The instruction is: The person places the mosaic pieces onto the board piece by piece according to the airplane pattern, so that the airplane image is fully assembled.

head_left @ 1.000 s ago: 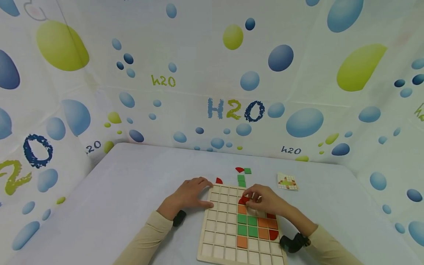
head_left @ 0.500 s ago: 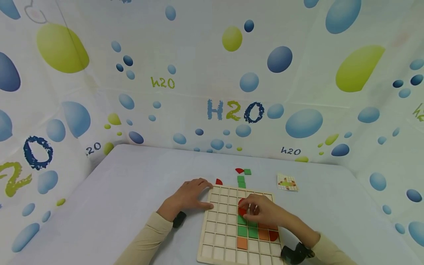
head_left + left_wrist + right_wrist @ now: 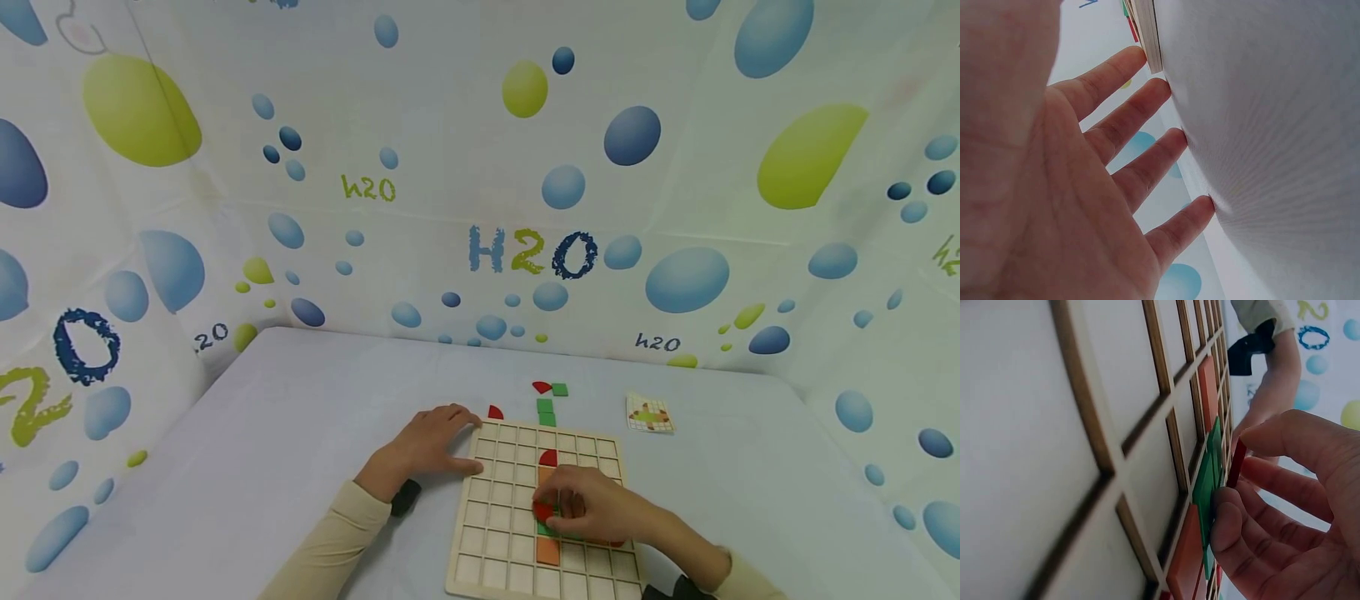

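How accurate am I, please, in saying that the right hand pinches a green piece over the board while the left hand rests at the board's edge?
The piece in the right hand is red, not green, as the right wrist view shows; the rest stands.

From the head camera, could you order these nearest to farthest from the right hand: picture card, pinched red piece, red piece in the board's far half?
From the right hand:
1. Pinched red piece: in its grip.
2. Other red piece: in the far half of the board.
3. Picture card: on the table, past the board's far right corner.
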A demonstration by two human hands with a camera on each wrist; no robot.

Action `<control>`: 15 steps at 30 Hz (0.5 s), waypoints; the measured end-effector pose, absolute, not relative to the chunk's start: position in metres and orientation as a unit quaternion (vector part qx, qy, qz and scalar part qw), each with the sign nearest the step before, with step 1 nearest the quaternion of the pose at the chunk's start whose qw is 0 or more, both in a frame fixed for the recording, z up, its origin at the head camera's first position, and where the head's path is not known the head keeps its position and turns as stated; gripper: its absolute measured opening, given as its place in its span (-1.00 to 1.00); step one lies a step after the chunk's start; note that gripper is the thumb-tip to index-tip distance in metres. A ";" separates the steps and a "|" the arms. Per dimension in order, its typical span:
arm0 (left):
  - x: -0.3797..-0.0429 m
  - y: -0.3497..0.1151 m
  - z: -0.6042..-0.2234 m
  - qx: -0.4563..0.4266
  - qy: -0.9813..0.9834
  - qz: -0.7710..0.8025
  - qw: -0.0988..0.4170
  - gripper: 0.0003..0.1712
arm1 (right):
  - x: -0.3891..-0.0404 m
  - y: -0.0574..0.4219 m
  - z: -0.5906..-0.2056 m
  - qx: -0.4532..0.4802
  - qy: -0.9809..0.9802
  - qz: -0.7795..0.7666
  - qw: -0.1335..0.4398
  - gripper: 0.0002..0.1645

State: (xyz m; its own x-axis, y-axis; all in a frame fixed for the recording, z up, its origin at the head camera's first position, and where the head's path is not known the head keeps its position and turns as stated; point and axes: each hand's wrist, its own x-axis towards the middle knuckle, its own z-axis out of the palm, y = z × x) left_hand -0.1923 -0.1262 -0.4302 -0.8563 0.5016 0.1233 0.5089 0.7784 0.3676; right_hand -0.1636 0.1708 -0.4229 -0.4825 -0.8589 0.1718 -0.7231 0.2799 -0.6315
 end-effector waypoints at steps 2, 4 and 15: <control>-0.193 -0.126 -0.431 -0.267 -0.943 -0.199 0.008 -0.31 | -0.160 0.170 -0.422 -0.499 0.791 -0.339 0.105 -0.79; -0.194 -0.126 -0.432 -0.267 -0.943 -0.200 0.008 -0.31 | -0.157 0.170 -0.422 -0.498 0.791 -0.338 0.112 -0.81; -0.192 -0.126 -0.431 -0.265 -0.943 -0.201 0.009 -0.32 | -0.141 0.169 -0.423 -0.481 0.796 -0.334 0.155 -0.79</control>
